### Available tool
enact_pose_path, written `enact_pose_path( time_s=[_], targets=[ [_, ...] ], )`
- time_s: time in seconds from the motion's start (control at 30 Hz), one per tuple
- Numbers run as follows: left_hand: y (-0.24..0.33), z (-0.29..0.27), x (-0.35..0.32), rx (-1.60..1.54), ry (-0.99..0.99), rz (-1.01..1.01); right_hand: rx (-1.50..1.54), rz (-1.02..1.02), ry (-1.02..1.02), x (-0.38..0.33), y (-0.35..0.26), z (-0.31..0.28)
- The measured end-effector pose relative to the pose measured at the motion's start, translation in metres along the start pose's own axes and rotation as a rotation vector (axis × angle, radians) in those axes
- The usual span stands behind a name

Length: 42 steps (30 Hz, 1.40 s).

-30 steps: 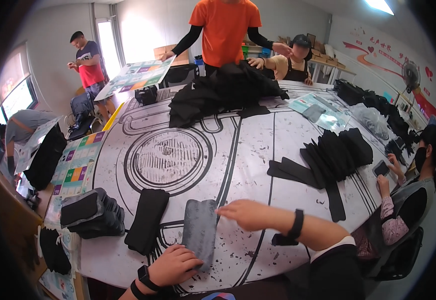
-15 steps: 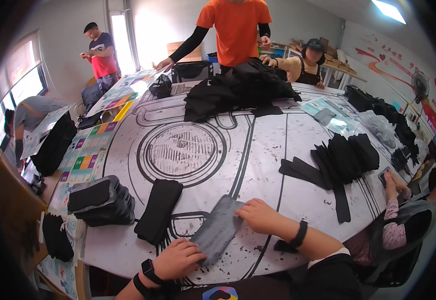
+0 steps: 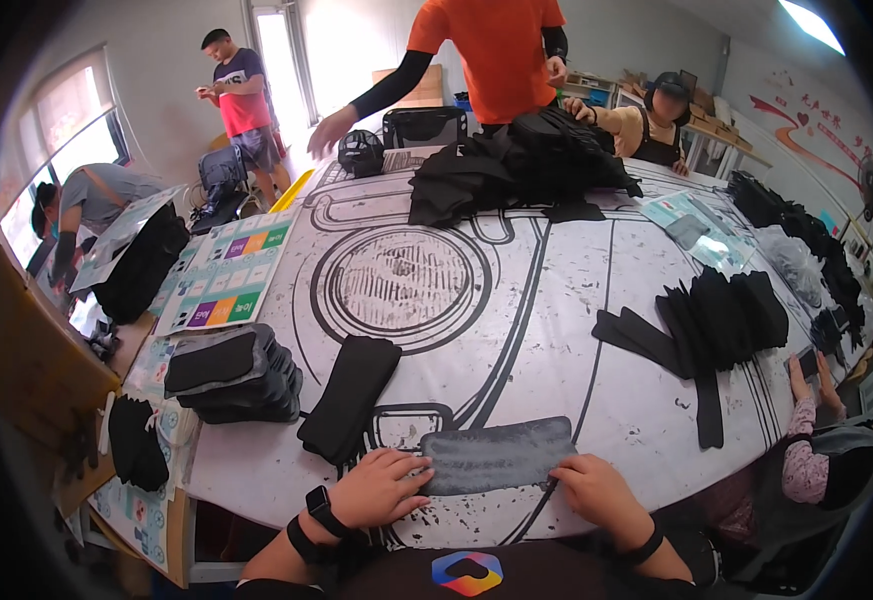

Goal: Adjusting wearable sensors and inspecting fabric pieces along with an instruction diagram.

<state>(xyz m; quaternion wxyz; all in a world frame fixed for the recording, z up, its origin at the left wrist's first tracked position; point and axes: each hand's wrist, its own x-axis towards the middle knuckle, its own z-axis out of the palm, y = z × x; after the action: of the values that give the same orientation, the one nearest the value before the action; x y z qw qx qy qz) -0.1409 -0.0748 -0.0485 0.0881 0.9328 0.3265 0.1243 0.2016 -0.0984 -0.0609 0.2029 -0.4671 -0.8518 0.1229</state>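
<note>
Grey strip (image 3: 498, 457) turned crosswise, scuffed tabletop (image 3: 546, 370), pale walls (image 3: 621, 40)

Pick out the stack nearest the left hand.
The slim black stack just beyond the left hand; the grey-edged stack sits farther left, the fanned stack far right.

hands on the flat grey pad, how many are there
2: the left hand is at the left end of the grey pad, and the right hand is at its right end. Both show plainly; no other hand is seen on it.
</note>
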Motion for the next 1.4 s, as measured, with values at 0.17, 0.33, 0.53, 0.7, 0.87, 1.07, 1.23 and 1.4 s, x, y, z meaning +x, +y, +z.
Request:
enact_pose_path(
  time_s=[0.17, 0.33, 0.53, 0.7, 0.87, 1.07, 1.23, 1.4],
  targets=[
    [0.004, -0.004, -0.006, -0.001, 0.011, -0.038, -0.119, -0.085, 0.123, -0.006, -0.002, 0.006],
    [0.009, -0.016, -0.011, -0.006, 0.048, -0.189, -0.188, -0.067, 0.143, -0.002, -0.008, 0.005],
    [0.017, -0.049, -0.024, -0.029, 0.157, -0.349, -0.156, -0.068, 0.212, 0.001, -0.022, -0.022],
    [0.062, -0.063, -0.029, -1.750, 0.512, -0.008, -0.008, -0.059, 0.023, 0.041, -0.031, -0.082],
    [0.013, -0.070, -0.073, -1.452, 0.741, -0.448, -0.208, -0.168, 0.239, -0.014, -0.072, -0.247],
    [-0.015, -0.039, -0.099, -1.106, 0.733, -0.086, 0.942, -0.678, -0.116, 0.066, -0.011, -0.189],
    [0.024, -0.061, -0.061, -0.316, 0.565, -0.670, -0.337, -0.021, 0.327, 0.080, -0.024, -0.127],
    [0.014, -0.056, -0.067, -0.701, 0.794, -0.603, -0.346, -0.021, 0.528, 0.079, -0.023, -0.159]
  ],
)
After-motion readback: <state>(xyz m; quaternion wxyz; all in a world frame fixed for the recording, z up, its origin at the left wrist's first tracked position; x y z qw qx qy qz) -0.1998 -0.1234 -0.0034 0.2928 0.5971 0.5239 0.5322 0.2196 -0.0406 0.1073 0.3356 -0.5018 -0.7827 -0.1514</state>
